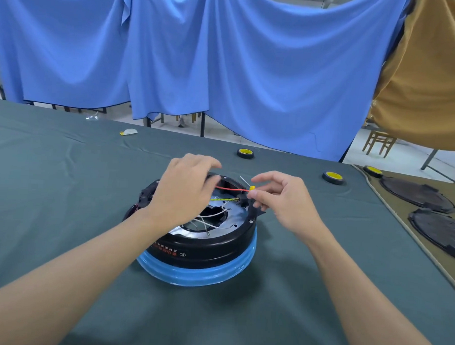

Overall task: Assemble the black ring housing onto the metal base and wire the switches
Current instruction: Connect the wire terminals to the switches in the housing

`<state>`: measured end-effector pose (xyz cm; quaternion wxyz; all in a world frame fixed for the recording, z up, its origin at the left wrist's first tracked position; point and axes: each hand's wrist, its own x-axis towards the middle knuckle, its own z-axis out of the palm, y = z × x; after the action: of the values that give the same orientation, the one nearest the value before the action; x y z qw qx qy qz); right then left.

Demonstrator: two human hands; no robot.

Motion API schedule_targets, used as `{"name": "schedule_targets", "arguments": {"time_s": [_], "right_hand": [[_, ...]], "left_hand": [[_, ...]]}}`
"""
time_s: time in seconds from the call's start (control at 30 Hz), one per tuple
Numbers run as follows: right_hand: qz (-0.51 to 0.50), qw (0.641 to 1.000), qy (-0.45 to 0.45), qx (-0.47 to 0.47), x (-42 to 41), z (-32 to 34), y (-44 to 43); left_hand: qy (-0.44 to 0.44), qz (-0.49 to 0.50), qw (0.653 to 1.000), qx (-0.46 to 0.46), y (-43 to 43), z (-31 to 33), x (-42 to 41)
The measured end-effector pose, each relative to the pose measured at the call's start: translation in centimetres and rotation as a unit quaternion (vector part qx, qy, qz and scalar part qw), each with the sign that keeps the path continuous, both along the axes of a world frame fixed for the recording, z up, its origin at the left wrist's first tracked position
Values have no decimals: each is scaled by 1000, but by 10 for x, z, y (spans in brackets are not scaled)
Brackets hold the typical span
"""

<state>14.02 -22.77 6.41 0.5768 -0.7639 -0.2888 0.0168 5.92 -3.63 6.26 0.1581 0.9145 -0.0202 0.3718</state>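
The black ring housing (211,246) sits on a metal base (234,214) wrapped in blue film (199,274), at the middle of the table. White wires (206,219) cross its central hole. My left hand (184,191) hovers over the ring's far left side, fingers pinched on a red wire (231,189). A yellow-green braided wire (224,199) runs below it. Both wires reach a small black switch (242,200) with a yellow terminal (252,188), pinched in my right hand (284,200) at the ring's right rim.
Green cloth (65,192) covers the table. Three tape rolls with yellow cores (245,152) (332,177) (373,171) lie beyond the housing. Two dark round covers (416,193) (441,232) rest on an olive mat at right. Blue curtains (225,56) hang behind.
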Motion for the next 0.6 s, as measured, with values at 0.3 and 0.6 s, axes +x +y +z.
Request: {"name": "schedule_targets", "arguments": {"time_s": [0.3,0.6], "right_hand": [[96,992,68,47,-3,2,6],[-150,986,42,65,10,-23,13]], "left_hand": [[97,-99,987,87,-21,10,6],[193,8,981,-31,-27,2,15]]}}
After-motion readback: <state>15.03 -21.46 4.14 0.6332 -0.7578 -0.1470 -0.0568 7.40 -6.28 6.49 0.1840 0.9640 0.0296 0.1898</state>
